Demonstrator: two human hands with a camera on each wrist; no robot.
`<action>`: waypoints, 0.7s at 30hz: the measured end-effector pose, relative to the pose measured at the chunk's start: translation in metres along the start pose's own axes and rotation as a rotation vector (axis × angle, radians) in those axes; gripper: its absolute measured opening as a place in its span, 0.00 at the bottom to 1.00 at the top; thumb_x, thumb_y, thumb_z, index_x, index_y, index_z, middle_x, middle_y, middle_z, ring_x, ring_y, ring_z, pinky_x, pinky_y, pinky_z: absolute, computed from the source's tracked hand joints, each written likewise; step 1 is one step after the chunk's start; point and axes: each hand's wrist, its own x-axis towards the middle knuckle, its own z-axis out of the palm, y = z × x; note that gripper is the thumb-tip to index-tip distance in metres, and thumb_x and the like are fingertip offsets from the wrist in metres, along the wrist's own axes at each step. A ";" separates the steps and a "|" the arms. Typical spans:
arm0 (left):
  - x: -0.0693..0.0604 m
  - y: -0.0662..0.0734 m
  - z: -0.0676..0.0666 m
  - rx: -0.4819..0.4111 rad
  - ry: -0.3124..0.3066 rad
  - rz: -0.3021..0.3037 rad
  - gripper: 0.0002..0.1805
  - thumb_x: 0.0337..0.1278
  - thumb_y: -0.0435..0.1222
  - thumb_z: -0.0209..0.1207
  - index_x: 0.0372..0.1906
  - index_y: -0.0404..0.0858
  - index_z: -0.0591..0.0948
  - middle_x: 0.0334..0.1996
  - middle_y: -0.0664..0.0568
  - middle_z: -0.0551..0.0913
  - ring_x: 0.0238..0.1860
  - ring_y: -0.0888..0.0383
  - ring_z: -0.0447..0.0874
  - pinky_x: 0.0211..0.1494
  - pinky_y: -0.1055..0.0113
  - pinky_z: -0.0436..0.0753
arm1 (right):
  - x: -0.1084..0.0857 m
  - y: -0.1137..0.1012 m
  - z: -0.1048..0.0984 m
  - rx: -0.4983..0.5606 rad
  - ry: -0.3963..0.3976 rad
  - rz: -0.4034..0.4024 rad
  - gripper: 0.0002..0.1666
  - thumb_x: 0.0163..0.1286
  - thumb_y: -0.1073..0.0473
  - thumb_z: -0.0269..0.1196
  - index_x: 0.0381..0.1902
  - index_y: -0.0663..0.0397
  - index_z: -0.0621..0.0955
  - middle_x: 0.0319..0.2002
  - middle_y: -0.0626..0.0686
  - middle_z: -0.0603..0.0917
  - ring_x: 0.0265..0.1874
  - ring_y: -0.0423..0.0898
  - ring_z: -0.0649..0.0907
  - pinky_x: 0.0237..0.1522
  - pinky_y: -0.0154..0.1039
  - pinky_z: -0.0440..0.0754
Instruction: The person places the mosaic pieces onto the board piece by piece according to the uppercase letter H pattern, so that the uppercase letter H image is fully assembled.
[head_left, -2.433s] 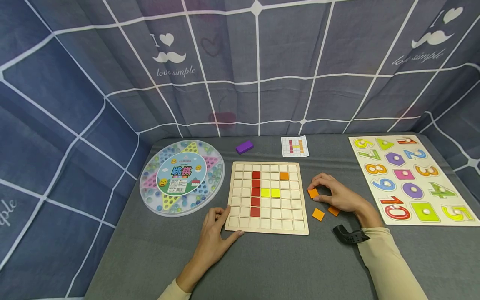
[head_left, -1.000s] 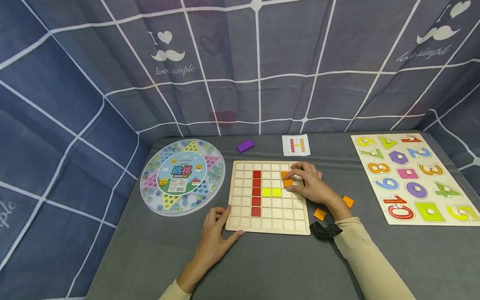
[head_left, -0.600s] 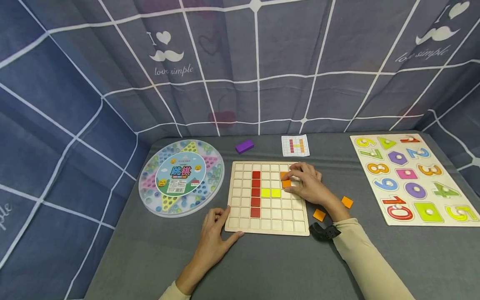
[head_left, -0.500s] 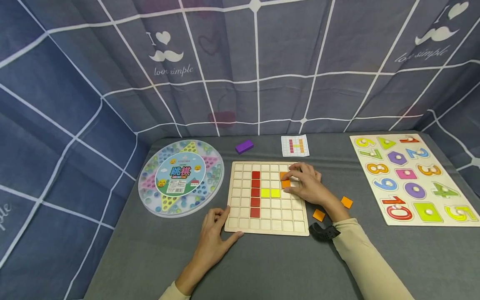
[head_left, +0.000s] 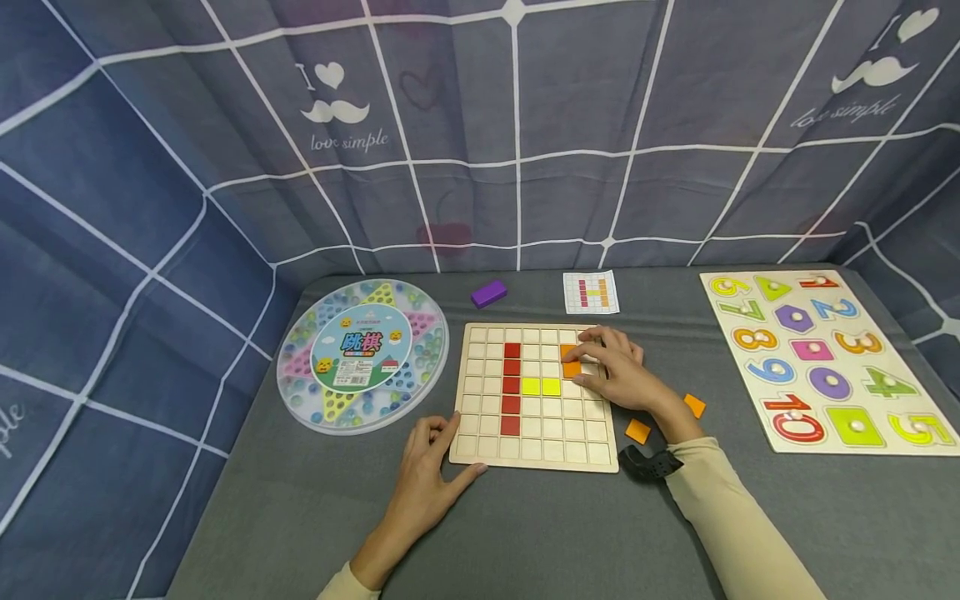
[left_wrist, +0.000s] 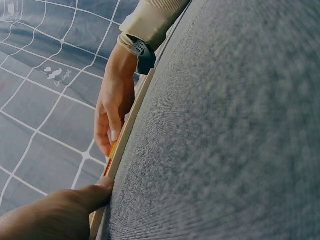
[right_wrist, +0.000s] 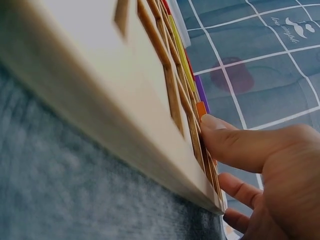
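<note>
A wooden grid board (head_left: 532, 450) lies in front of the person, with a column of red tiles (head_left: 512, 386) and two yellow tiles (head_left: 551, 387) in its cells. An orange tile (head_left: 567, 352) sits in the upper right part. Just below it, the right hand (head_left: 626, 375) pinches another orange tile (head_left: 572, 368) at a cell; in the right wrist view the thumb touches this tile (right_wrist: 201, 108). The left hand (head_left: 426, 479) braces the board's near left corner, index finger at the left edge and straight thumb (left_wrist: 95, 195) along the front edge.
Two loose orange tiles (head_left: 637, 431) lie right of the board, near the black wrist strap (head_left: 651, 462). Behind stand a purple block (head_left: 489, 293) and a pattern card (head_left: 591, 293). A round marble game (head_left: 363, 357) lies left, a number puzzle board (head_left: 825, 358) right.
The right hand picked up an orange tile from the table and carried it left onto the board, below the first orange one. During the last second it has barely moved. The left hand stays put.
</note>
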 end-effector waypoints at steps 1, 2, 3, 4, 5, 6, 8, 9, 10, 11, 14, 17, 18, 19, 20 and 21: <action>0.000 0.000 0.000 0.000 0.001 0.000 0.46 0.42 0.50 0.75 0.68 0.37 0.73 0.49 0.47 0.71 0.44 0.58 0.65 0.47 0.57 0.71 | 0.000 0.000 0.000 -0.005 0.002 0.000 0.14 0.66 0.55 0.66 0.50 0.43 0.83 0.67 0.59 0.64 0.69 0.65 0.52 0.57 0.67 0.42; 0.000 0.000 0.000 -0.001 0.000 0.000 0.46 0.42 0.50 0.75 0.68 0.37 0.73 0.49 0.47 0.71 0.44 0.58 0.65 0.47 0.57 0.71 | 0.000 0.000 0.000 -0.008 0.005 0.000 0.14 0.66 0.55 0.67 0.50 0.43 0.83 0.67 0.60 0.64 0.69 0.65 0.52 0.57 0.67 0.42; 0.000 0.000 0.000 -0.002 0.000 -0.001 0.46 0.42 0.50 0.75 0.68 0.37 0.73 0.49 0.47 0.71 0.44 0.58 0.65 0.47 0.57 0.71 | 0.000 0.000 0.001 -0.013 0.007 -0.002 0.14 0.66 0.55 0.67 0.50 0.43 0.83 0.67 0.60 0.64 0.69 0.65 0.52 0.57 0.67 0.43; 0.000 0.000 0.000 -0.003 -0.001 -0.001 0.46 0.42 0.50 0.75 0.68 0.37 0.73 0.49 0.47 0.71 0.44 0.58 0.65 0.47 0.57 0.71 | 0.000 0.000 0.001 -0.016 0.009 -0.004 0.14 0.66 0.55 0.67 0.49 0.43 0.83 0.66 0.60 0.65 0.68 0.65 0.52 0.57 0.67 0.43; 0.000 0.000 0.000 -0.003 -0.001 -0.002 0.46 0.42 0.50 0.75 0.68 0.37 0.73 0.49 0.47 0.71 0.44 0.59 0.65 0.47 0.57 0.71 | 0.001 0.000 0.001 -0.019 0.010 -0.005 0.14 0.66 0.55 0.67 0.49 0.43 0.83 0.66 0.60 0.65 0.68 0.66 0.52 0.56 0.67 0.43; 0.000 0.000 0.000 -0.004 -0.001 -0.002 0.46 0.42 0.50 0.75 0.68 0.37 0.73 0.49 0.47 0.71 0.44 0.59 0.65 0.47 0.57 0.71 | 0.001 0.000 0.001 -0.024 0.011 -0.006 0.14 0.66 0.55 0.67 0.49 0.42 0.83 0.66 0.60 0.65 0.68 0.66 0.52 0.56 0.67 0.44; 0.000 0.000 0.000 -0.006 -0.002 -0.003 0.46 0.42 0.50 0.75 0.68 0.37 0.73 0.49 0.47 0.71 0.44 0.59 0.65 0.47 0.57 0.71 | 0.001 0.001 0.002 -0.028 0.012 -0.006 0.14 0.65 0.54 0.67 0.49 0.42 0.83 0.66 0.59 0.65 0.68 0.66 0.53 0.56 0.67 0.44; 0.000 0.000 0.000 -0.006 -0.002 -0.004 0.45 0.42 0.50 0.75 0.68 0.37 0.73 0.49 0.47 0.71 0.44 0.59 0.66 0.47 0.57 0.71 | 0.001 0.001 0.002 -0.029 0.012 -0.005 0.14 0.65 0.54 0.67 0.50 0.42 0.83 0.66 0.59 0.65 0.68 0.66 0.53 0.56 0.67 0.44; 0.000 0.000 0.000 -0.006 -0.003 -0.004 0.45 0.42 0.50 0.75 0.68 0.37 0.73 0.49 0.47 0.71 0.44 0.58 0.66 0.47 0.57 0.72 | 0.001 0.001 0.002 -0.030 0.012 -0.003 0.14 0.65 0.54 0.67 0.50 0.41 0.83 0.66 0.59 0.65 0.68 0.66 0.53 0.56 0.67 0.44; 0.000 0.000 0.000 -0.006 -0.003 -0.004 0.45 0.42 0.50 0.75 0.68 0.37 0.73 0.49 0.47 0.71 0.44 0.58 0.66 0.48 0.57 0.72 | 0.001 0.001 0.002 -0.030 0.012 -0.001 0.15 0.65 0.54 0.67 0.50 0.41 0.83 0.66 0.59 0.65 0.68 0.66 0.53 0.56 0.67 0.45; 0.000 0.001 -0.001 -0.008 -0.007 -0.006 0.45 0.42 0.50 0.75 0.68 0.37 0.73 0.49 0.48 0.70 0.44 0.59 0.65 0.47 0.57 0.72 | 0.001 0.000 0.002 -0.028 0.017 -0.001 0.15 0.65 0.54 0.67 0.50 0.41 0.83 0.66 0.59 0.65 0.68 0.65 0.53 0.55 0.66 0.45; 0.000 0.001 0.000 -0.007 -0.010 -0.007 0.45 0.42 0.50 0.75 0.68 0.37 0.73 0.49 0.48 0.71 0.44 0.59 0.65 0.47 0.57 0.71 | 0.001 0.000 0.002 -0.028 0.030 -0.007 0.15 0.65 0.55 0.68 0.50 0.42 0.83 0.66 0.60 0.65 0.67 0.65 0.54 0.55 0.66 0.45; 0.000 0.001 0.000 -0.006 -0.009 -0.006 0.45 0.42 0.50 0.75 0.68 0.37 0.73 0.49 0.47 0.71 0.44 0.58 0.65 0.47 0.57 0.71 | 0.001 0.000 0.002 -0.027 0.034 -0.008 0.15 0.65 0.55 0.68 0.50 0.42 0.83 0.66 0.59 0.65 0.67 0.64 0.55 0.55 0.65 0.45; 0.000 0.001 0.000 -0.005 -0.010 -0.005 0.45 0.42 0.50 0.75 0.67 0.37 0.73 0.49 0.47 0.71 0.44 0.58 0.65 0.48 0.57 0.71 | 0.000 0.001 0.002 -0.026 0.036 -0.010 0.15 0.65 0.55 0.68 0.50 0.42 0.83 0.66 0.59 0.65 0.67 0.64 0.55 0.55 0.65 0.45; 0.000 0.001 0.000 -0.005 -0.009 -0.004 0.45 0.42 0.50 0.75 0.67 0.37 0.73 0.49 0.47 0.71 0.44 0.58 0.66 0.48 0.56 0.72 | 0.000 0.001 0.002 -0.026 0.038 -0.011 0.15 0.65 0.56 0.68 0.50 0.42 0.83 0.66 0.59 0.65 0.66 0.64 0.55 0.55 0.65 0.45; 0.000 0.001 0.000 -0.005 -0.008 -0.004 0.45 0.42 0.50 0.75 0.67 0.37 0.73 0.49 0.47 0.71 0.44 0.58 0.66 0.48 0.56 0.72 | 0.000 0.001 0.003 -0.026 0.040 -0.013 0.15 0.65 0.56 0.68 0.50 0.42 0.83 0.66 0.60 0.65 0.66 0.64 0.55 0.55 0.65 0.45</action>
